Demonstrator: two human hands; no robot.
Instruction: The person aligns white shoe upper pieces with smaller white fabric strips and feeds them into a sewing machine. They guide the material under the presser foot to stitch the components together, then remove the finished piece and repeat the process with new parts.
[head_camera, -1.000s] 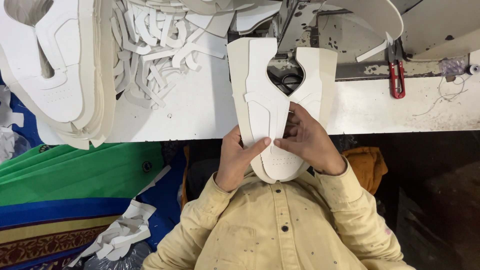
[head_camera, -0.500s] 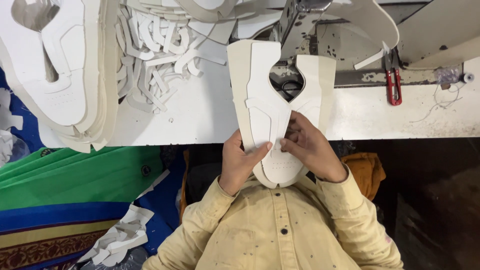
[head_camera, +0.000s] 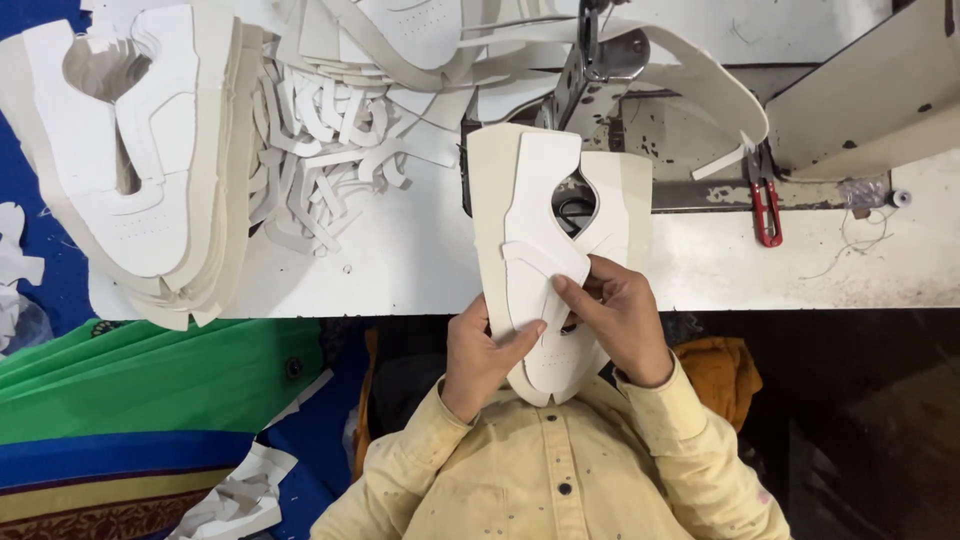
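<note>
Both hands — left hand (head_camera: 482, 352), right hand (head_camera: 618, 318) — pinch white shoe upper (head_camera: 545, 262).

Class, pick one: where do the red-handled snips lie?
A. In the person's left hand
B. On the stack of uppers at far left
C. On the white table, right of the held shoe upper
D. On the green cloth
C: the red-handled snips lie on the white table, right of the shoe upper; neither hand touches them.

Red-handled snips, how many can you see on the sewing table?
1. The snips lie on the table right of the sewing machine, beyond the right hand. More could be hidden under the heap of cut pieces.
</note>
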